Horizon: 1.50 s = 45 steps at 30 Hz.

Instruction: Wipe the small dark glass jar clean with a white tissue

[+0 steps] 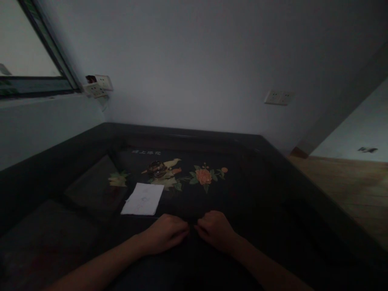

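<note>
My left hand [168,233] lies closed at the near edge of the dark table, knuckles up. My right hand [216,229] makes a loose fist just to its right, with a small gap between the two. Nothing shows sticking out of either hand; the palms are hidden. Just beyond my left hand is a white sheet of paper [144,199] with faint drawn lines. Behind the paper sits a small round, shiny brownish object [157,169], too dim to name.
The dark glossy table [242,182] bears a painted orange flower [203,176], leaves and birds. A pale wall stands behind it, with a wall socket [279,97] on the right and more sockets [103,82] by the window [30,48]. Wooden floor [348,182] shows at right.
</note>
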### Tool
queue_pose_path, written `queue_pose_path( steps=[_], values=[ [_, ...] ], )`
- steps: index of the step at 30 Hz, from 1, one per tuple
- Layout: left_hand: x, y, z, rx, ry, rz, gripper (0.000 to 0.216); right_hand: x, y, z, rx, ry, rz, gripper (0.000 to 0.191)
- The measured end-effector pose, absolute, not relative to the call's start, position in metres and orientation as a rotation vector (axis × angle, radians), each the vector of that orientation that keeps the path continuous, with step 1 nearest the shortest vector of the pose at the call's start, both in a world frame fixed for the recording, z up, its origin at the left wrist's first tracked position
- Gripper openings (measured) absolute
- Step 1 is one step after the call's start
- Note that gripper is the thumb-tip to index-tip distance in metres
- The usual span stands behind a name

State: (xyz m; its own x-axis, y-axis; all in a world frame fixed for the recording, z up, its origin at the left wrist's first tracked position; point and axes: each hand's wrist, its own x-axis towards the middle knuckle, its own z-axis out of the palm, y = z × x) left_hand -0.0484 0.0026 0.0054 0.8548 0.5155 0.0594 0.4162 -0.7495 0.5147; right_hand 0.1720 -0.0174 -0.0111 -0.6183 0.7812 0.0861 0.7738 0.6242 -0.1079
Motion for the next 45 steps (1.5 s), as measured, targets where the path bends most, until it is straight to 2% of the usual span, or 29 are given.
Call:
queue_pose_path(
  steps=[11,19,24,28,33,38,40,45],
  values=[
    [-0.053,0.0,0.015,2.6,0.696,0.358,0.022,0.172,-0.018,0.0,-1.388,-2.736,0.195,0.026],
    [-0.102,0.062,0.041,2.183,1.28,1.016,0.03,0.169,-0.004,0.026,-1.321,-2.702,0.394,0.022],
    [-0.136,0.132,0.022,1.93,1.59,1.385,0.027,0.131,0.025,0.027,-1.234,-2.613,0.435,0.016],
    [-0.144,0.163,-0.006,1.838,1.657,1.357,0.034,0.085,0.048,0.027,-1.3,-2.508,0.338,0.028],
    [-0.14,0.161,-0.025,1.853,1.573,1.221,0.049,0.036,0.065,0.023,-1.42,-2.437,0.207,0.041],
    [-0.141,0.157,-0.025,1.94,1.511,1.081,0.081,0.02,0.075,0.017,-1.499,-2.408,0.267,0.06],
    [-0.143,0.16,-0.026,1.98,1.525,1.051,0.087,0.022,0.078,0.016,-1.503,-2.374,0.361,0.055],
    [-0.146,0.163,-0.025,2.036,1.603,1.007,0.081,0.039,0.081,0.014,-1.405,-2.227,0.669,0.014]
  ],
)
